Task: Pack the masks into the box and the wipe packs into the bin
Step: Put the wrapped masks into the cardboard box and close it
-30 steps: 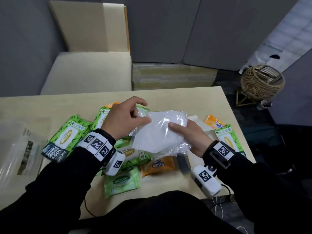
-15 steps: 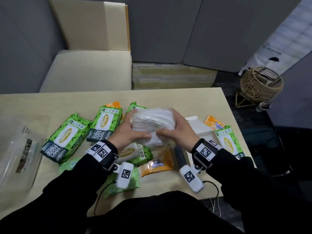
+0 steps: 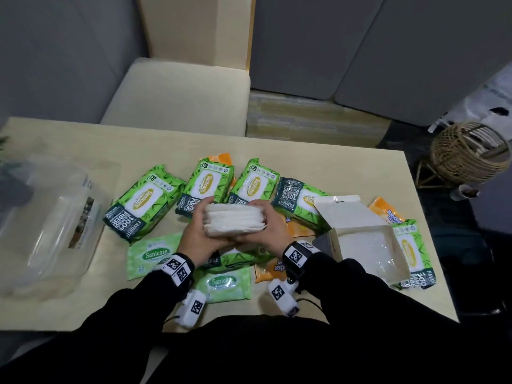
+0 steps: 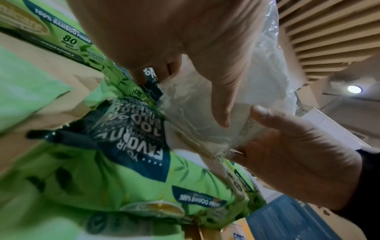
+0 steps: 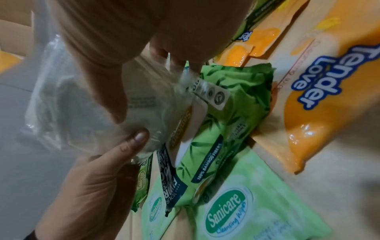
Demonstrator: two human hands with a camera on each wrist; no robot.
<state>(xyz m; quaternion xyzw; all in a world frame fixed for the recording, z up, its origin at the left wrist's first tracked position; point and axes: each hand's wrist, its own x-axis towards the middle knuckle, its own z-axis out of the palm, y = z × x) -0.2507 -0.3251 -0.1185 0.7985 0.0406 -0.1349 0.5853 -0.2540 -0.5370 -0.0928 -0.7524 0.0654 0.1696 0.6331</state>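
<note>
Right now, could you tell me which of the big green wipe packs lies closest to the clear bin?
The leftmost big pack, lying alone at a slant beside the bin; the other big ones lie further right.

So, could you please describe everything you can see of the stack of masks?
The stack of masks is white, several folded layers bundled in clear crinkly plastic. It is held edge-up above the wipe packs, gripped between the left hand and the right hand, left of the open white box.

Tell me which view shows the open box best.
The head view: the white box sits open, whole, on the table right of the right hand. The left wrist view catches only a white corner; the right wrist view shows none of it clearly.
</note>
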